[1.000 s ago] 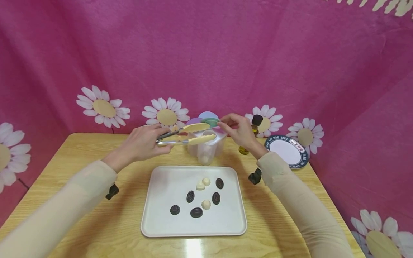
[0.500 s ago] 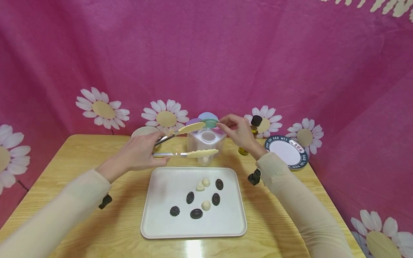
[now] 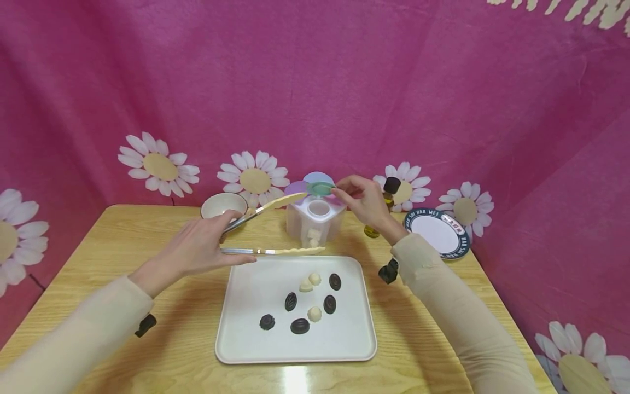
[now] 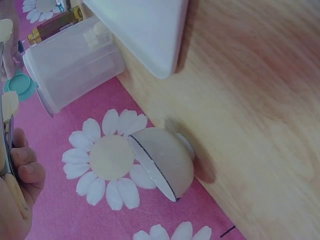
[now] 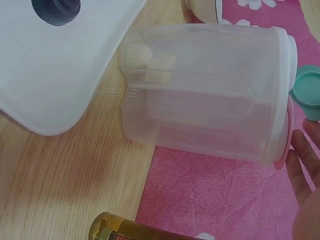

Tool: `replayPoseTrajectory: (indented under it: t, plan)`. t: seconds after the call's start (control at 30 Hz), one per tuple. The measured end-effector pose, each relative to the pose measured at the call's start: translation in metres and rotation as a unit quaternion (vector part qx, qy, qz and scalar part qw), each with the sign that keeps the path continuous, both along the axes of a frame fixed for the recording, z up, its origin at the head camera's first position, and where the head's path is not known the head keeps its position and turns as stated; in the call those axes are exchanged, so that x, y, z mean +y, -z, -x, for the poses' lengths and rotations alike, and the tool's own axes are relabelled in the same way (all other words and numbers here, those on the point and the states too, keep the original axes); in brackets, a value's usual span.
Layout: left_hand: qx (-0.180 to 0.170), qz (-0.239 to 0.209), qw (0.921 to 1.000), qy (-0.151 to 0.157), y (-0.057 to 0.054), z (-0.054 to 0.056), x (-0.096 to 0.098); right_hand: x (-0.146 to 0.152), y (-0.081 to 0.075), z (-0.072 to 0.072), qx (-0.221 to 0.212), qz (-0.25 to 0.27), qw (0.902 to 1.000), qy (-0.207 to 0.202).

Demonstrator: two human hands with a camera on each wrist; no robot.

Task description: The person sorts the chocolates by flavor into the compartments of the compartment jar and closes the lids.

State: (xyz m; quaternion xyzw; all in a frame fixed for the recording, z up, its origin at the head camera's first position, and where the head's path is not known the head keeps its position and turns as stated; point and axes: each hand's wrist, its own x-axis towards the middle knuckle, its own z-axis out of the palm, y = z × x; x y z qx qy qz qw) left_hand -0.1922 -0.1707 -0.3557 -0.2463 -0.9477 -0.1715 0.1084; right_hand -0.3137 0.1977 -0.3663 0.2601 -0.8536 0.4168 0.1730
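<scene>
In the head view my left hand (image 3: pixel 194 249) grips metal tongs (image 3: pixel 283 201) with cream tips, their arms spread wide and nothing between them. The lower tip overlaps the tray's back edge. A translucent container (image 3: pixel 295 224) with several coloured lids stands behind the tray. My right hand (image 3: pixel 366 202) pinches the raised green lid (image 3: pixel 321 189) by its edge, above a round opening. Two cream-coloured pieces (image 5: pixel 160 67) lie at the container's bottom, seen from the right wrist. On the white tray (image 3: pixel 246 345) are dark chocolates (image 3: pixel 300 326) and cream-coloured ones (image 3: pixel 314 313).
A bowl (image 3: pixel 223 203) stands behind my left hand. Right of the container is a bottle (image 3: pixel 371 231) with a black cap, partly behind my right hand. A blue-rimmed plate (image 3: pixel 460 246) leans at the back right by the pink cloth (image 3: pixel 315 82).
The tongs' arms have spread apart, and my left hand has moved left and down. A second cream-coloured piece now shows in the container. My right hand keeps the green lid raised.
</scene>
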Motion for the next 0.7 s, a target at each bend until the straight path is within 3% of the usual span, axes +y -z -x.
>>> replayPoseTrajectory:
  t: [0.33,0.7]
  plan:
    - [0.060,-0.016,0.9980,0.008,0.014,-0.011,-0.015,0.000,0.002,0.000,0.005,0.004,1.0000,-0.003]
    - [0.011,0.036,0.9993,0.006,0.025,-0.027,-0.025,-0.001,0.001,-0.001,0.002,0.002,1.0000,-0.003]
